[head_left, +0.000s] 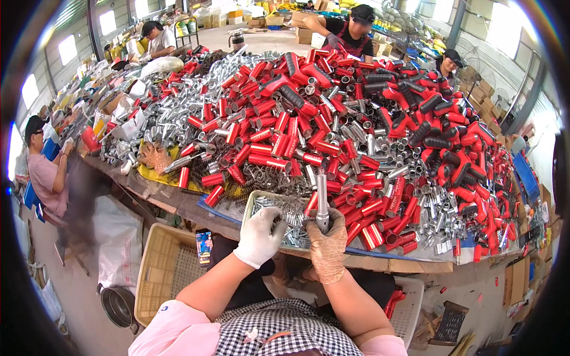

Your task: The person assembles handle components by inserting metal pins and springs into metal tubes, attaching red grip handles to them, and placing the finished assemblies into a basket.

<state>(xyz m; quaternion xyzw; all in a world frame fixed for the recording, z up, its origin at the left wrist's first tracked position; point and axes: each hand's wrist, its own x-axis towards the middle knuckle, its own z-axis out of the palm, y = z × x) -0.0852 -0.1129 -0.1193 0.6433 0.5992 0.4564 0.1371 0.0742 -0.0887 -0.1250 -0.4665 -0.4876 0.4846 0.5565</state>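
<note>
At the near edge of the desk [178, 204], toward six o'clock in the view, both hands work over a shallow tray [252, 202] of small silver metal parts. The left hand [259, 236], in a white glove, is curled down into the tray with its fingers closed around some of the small parts; exactly what it pinches is too small to tell. The right hand [327, 249], in a tan mesh-patterned glove, is wrapped firmly around the lower end of a silver metal tube [322, 196], which stands upright, its top pointing to twelve o'clock.

Beyond the tray, from nine o'clock round to three, lies a huge heap of red tubes [332, 142] mixed with silver sleeves, black grips and coiled springs [261, 175]. A beige plastic basket [163, 270] sits on the floor at seven o'clock. Other people sit at nine, eleven, twelve and one o'clock.

As I judge it, the tube could tip or slip, since only its base is gripped by a gloved hand. The tray sits at the desk's edge, so a nudge might spill small parts into the lap. Red tubes just beside the tray could roll in.
</note>
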